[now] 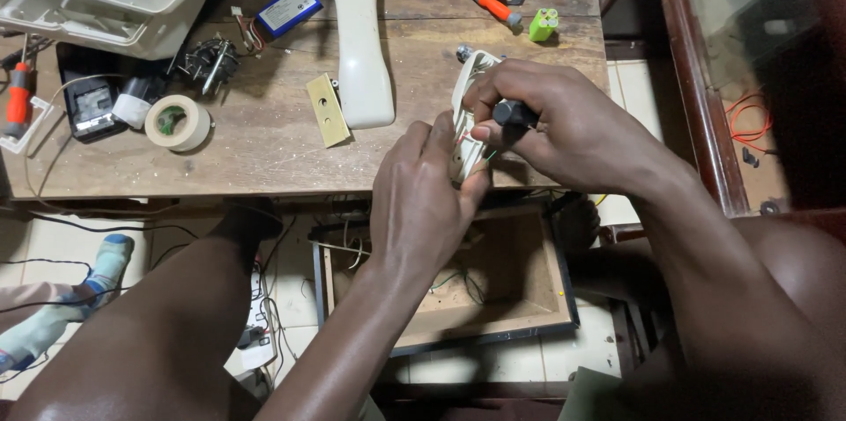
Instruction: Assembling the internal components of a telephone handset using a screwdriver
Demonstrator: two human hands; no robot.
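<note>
Hands work at the counter (264, 135) edge: left hand (421, 201) clasps a white plastic housing (467, 113); right hand (564, 126) closes around a black-handled tool (513, 113), best kept square and steady.

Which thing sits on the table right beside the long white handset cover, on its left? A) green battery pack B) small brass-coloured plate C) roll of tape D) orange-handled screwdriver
B: the small brass-coloured plate lies against the left edge of the long white handset cover, while the roll of tape sits farther left on the wooden table.
</note>
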